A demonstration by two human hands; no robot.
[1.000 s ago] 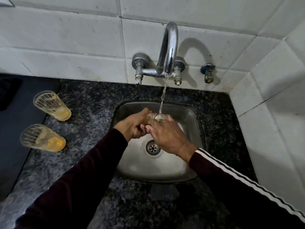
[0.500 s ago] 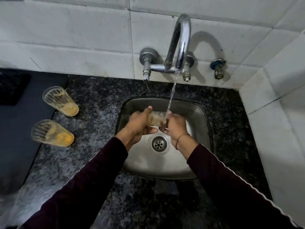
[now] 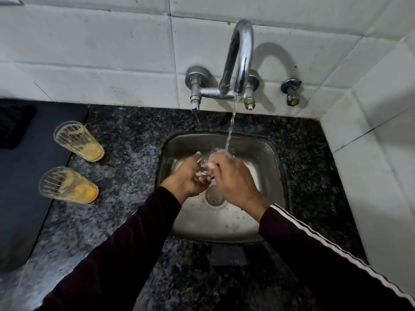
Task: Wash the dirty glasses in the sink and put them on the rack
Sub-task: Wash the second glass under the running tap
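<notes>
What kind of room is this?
Probably a small kitchen. There's a steel sink set in a dark stone counter, a tap running on a tiled wall, and dirty glasses waiting.

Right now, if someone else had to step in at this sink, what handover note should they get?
Left hand and right hand both grip one glass over the sink, under running water from the tap.
Two dirty glasses with orange residue stand on the counter, left of the sink.
Done: nothing racked in view; no rack is visible.
Left: finish rinsing this glass, wash the other two, rack all three.
</notes>
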